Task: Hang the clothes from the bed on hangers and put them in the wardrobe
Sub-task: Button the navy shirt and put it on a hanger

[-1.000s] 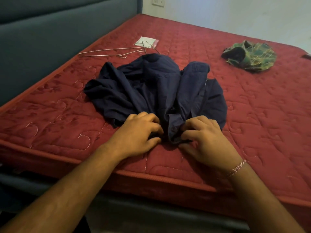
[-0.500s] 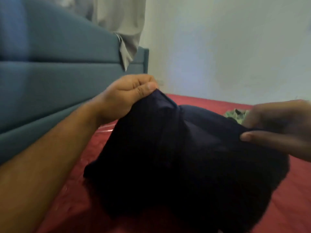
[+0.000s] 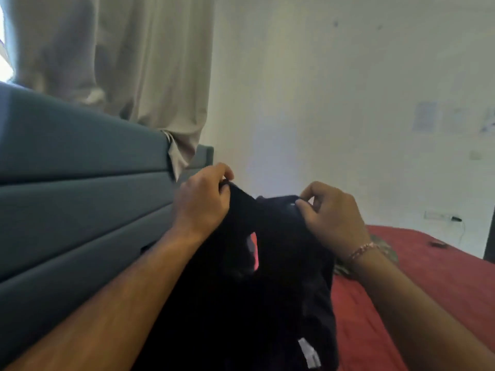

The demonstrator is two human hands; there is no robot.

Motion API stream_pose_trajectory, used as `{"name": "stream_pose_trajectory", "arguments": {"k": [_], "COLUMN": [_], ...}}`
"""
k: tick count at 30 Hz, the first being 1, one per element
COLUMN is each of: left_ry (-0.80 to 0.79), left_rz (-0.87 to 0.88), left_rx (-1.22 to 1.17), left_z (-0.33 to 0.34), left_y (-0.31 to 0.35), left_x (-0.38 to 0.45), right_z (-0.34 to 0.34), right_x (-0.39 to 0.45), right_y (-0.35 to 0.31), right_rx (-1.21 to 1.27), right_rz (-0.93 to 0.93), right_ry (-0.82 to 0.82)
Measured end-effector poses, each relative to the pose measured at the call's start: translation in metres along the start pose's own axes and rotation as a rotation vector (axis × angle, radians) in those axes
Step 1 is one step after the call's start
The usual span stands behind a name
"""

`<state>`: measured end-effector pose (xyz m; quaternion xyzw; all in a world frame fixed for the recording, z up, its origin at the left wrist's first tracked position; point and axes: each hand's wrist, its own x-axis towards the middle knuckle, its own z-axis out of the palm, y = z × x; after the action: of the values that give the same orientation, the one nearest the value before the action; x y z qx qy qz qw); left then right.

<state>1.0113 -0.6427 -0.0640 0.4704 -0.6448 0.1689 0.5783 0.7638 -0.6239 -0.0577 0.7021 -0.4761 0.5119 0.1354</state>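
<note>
Both hands are raised over the bed (image 3: 442, 269), pinching the top edge of a dark navy garment (image 3: 257, 303) that hangs down between the forearms. The left hand (image 3: 202, 200) grips one corner between thumb and fingers; the right hand (image 3: 330, 214), with a bracelet (image 3: 361, 250) at its wrist, pinches the other corner. A white label (image 3: 309, 353) shows low on the cloth. Just behind the right wrist, a green patterned garment (image 3: 385, 250) lies on the red mattress. To the left of the left hand stands the blue headboard (image 3: 80, 183), with a curtain (image 3: 134, 62) above it.
</note>
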Motion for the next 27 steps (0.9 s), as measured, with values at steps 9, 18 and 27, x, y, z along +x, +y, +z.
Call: {"name": "stream_pose_trajectory", "arguments": {"k": [9, 18, 27], "left_ry": [-0.078, -0.204, -0.226], "left_rz": [-0.595, -0.846, -0.945], "left_rx": [-0.479, -0.641, -0.802], "left_z": [-0.037, -0.051, -0.047], "left_y": [0.017, 0.038, 0.035], "left_x": [-0.312, -0.363, -0.365], "right_z": [0.053, 0.054, 0.058], "right_x": [-0.297, -0.357, -0.368], "right_y": [-0.021, -0.056, -0.056], "right_rx": [0.708, 0.873, 0.755], "right_rz": [0.717, 0.833, 0.727], "right_ry": [-0.301, -0.169, -0.169]}}
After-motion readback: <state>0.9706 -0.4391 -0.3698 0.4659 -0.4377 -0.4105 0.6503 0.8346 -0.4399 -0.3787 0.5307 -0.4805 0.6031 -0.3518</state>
